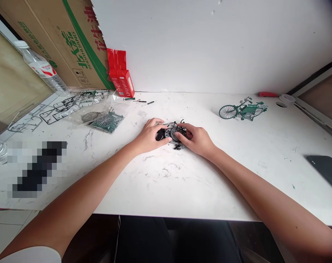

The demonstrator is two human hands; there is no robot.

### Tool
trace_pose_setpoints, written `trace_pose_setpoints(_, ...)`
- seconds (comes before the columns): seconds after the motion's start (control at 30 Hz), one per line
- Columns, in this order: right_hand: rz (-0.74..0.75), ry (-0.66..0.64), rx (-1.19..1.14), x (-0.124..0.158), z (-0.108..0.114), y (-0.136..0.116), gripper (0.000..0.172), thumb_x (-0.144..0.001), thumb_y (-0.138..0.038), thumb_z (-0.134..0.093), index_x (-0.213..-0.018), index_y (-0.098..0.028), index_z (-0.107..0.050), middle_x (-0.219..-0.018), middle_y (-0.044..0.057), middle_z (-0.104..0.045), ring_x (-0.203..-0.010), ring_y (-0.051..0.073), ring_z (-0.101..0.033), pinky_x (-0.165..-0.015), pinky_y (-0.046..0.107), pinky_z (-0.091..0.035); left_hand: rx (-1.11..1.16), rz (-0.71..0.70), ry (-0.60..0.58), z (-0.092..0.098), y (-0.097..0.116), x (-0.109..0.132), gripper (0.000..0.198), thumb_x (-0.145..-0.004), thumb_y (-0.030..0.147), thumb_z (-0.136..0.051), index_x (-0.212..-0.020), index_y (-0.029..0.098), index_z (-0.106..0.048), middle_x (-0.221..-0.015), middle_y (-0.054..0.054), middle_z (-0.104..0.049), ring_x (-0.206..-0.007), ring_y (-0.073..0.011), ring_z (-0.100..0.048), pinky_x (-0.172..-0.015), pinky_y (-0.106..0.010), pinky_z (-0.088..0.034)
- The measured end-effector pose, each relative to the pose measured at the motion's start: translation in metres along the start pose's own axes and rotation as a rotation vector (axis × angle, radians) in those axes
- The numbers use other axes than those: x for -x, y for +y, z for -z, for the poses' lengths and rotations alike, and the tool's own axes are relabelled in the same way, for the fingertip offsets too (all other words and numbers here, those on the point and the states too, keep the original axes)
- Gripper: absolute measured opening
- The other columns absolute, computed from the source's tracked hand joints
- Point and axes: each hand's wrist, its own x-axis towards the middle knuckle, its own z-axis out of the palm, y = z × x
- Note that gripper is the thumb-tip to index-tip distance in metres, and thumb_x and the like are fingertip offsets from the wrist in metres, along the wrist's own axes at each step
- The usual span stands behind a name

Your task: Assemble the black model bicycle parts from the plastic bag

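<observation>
Holding a black bike (174,133) at mid-tabletop (166,182), I have my left hand (149,138) and right hand (199,141) on either side, each grip closed on its wheels. A green bike (242,109) stands well off right.

wheel parts (173,132) half hidden, pixelated patch (37,170) unreadable

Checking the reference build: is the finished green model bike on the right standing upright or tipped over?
Upright. The green model bike stands on its wheels on the table, handlebar on top, with nothing touching it.
</observation>
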Motion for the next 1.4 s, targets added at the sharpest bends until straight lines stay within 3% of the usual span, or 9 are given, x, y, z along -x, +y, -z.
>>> trace_pose_setpoints(0.17, 0.020, -0.015, 0.036, 0.001, 0.000, 0.001, 0.072, -0.091, -0.066, -0.073, -0.146, -0.020, -0.065, -0.072, 0.000, -0.064, -0.065, 0.019, -0.059, -0.063, 0.032, -0.041, 0.022, -0.002, 0.042, -0.002, 0.002, 0.000, 0.037, -0.086, 0.038, -0.084, -0.118, 0.024, -0.070, -0.144, -0.013, -0.056, -0.146, -0.0338, -0.050, -0.125, -0.059, -0.043)
trace_pose_setpoints(0.43, 0.016, -0.006, -0.114, 0.000, 0.001, 0.008, 0.056, -0.089, -0.063, -0.078, -0.123, -0.020, -0.068, -0.072, -0.002, -0.057, -0.064, 0.015, -0.050, -0.062, 0.030, -0.037, 0.091, -0.083, 0.202, -0.009, 0.011, 0.000, 0.029, -0.085, 0.026, -0.083, -0.110, 0.024, -0.068, -0.134, -0.011, -0.063, -0.134, -0.0295, -0.060, -0.119, -0.055, -0.048)
trace_pose_setpoints(0.67, 0.076, 0.000, -0.276, 0.001, 0.001, 0.010, 0.050, -0.092, -0.069, -0.074, -0.106, -0.022, -0.066, -0.065, -0.007, -0.040, -0.062, 0.014, -0.037, -0.061, 0.029, -0.035, 0.106, -0.165, 0.238, -0.014, 0.012, -0.003, 0.021, -0.084, 0.031, -0.087, -0.095, 0.023, -0.072, -0.108, -0.009, -0.077, -0.126, -0.0319, -0.063, -0.109, -0.054, -0.054)
trace_pose_setpoints(0.8, 0.084, -0.002, -0.313, 0.001, 0.001, 0.011, 0.050, -0.093, -0.071, -0.071, -0.107, -0.022, -0.069, -0.064, -0.007, -0.040, -0.061, 0.014, -0.035, -0.060, 0.029, -0.035, 0.127, -0.102, 0.271, -0.016, 0.011, -0.002, 0.023, -0.081, 0.027, -0.089, -0.098, 0.023, -0.076, -0.110, -0.009, -0.076, -0.117, -0.0295, -0.071, -0.106, -0.052, -0.057)
trace_pose_setpoints(0.93, 0.112, 0.018, -0.286, 0.002, 0.002, 0.008, 0.041, -0.094, -0.061, -0.075, -0.107, -0.022, -0.073, -0.063, -0.007, -0.039, -0.060, 0.014, -0.035, -0.061, 0.028, -0.036, 0.154, -0.115, 0.307, -0.015, 0.018, 0.000, 0.015, -0.086, 0.021, -0.083, -0.100, 0.024, -0.077, -0.110, -0.009, -0.078, -0.108, -0.0264, -0.074, -0.103, -0.051, -0.058)
trace_pose_setpoints(1.07, 0.138, 0.062, -0.228, 0.005, 0.003, 0.004, 0.021, -0.094, -0.037, -0.070, -0.107, -0.022, -0.078, -0.065, -0.004, -0.052, -0.060, 0.013, -0.039, -0.062, 0.028, -0.037, 0.179, -0.213, 0.325, -0.012, 0.028, 0.002, 0.014, -0.090, 0.013, -0.073, -0.096, 0.026, -0.075, -0.103, -0.006, -0.080, -0.114, -0.0267, -0.072, -0.106, -0.052, -0.058)
trace_pose_setpoints(1.23, 0.181, 0.159, -0.193, 0.009, 0.003, -0.001, 0.027, -0.090, -0.021, -0.058, -0.106, -0.021, -0.079, -0.067, -0.001, -0.060, -0.057, 0.013, -0.041, -0.062, 0.028, -0.038, 0.143, -0.186, 0.361, -0.011, 0.034, 0.004, 0.039, -0.084, 0.005, -0.071, -0.117, 0.025, -0.072, -0.117, -0.007, -0.076, -0.118, -0.0262, -0.070, -0.107, -0.049, -0.058)
trace_pose_setpoints(1.4, 0.165, 0.184, -0.207, 0.009, 0.002, -0.002, 0.025, -0.090, -0.022, -0.058, -0.104, -0.022, -0.079, -0.060, -0.004, -0.049, -0.057, 0.013, -0.039, -0.063, 0.028, -0.037, 0.103, -0.210, 0.332, -0.009, 0.035, 0.003, 0.034, -0.089, 0.012, -0.074, -0.119, 0.028, -0.073, -0.126, -0.007, -0.075, -0.126, -0.0284, -0.067, -0.112, -0.053, -0.056)
